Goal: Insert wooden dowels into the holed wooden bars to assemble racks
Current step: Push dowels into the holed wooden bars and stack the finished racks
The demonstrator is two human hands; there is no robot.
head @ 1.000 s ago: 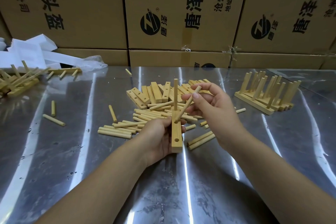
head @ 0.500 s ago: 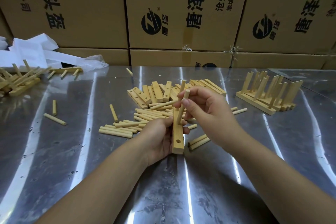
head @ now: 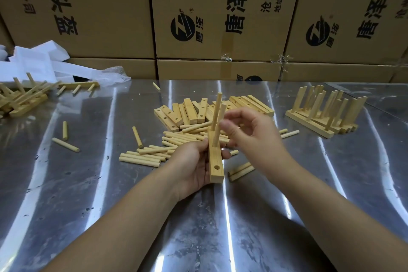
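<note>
My left hand (head: pixel 194 161) grips a holed wooden bar (head: pixel 216 164) from its left side, end toward me, just above the metal table. Two dowels stand up from the bar: a far dowel (head: pixel 216 112) and a second dowel (head: pixel 219 126) in the middle hole. The nearest hole is empty. My right hand (head: pixel 249 132) is beside the second dowel, fingers loosely curled and blurred, thumb close to it; contact is unclear. Behind the hands lie a pile of loose dowels (head: pixel 154 153) and a heap of holed bars (head: pixel 189 112).
Finished racks (head: pixel 320 117) stand at the right. More assembled pieces (head: pixel 24 99) lie at the far left near white foam and plastic wrap (head: pixel 37 64). Stray dowels (head: pixel 65 144) dot the steel table (head: pixel 88 205). Cardboard boxes (head: pixel 212 13) wall the back.
My right hand has brought the second dowel from a slant to upright in the bar's middle hole, and its fingers have loosened around it. The left hand has kept the bar still.
</note>
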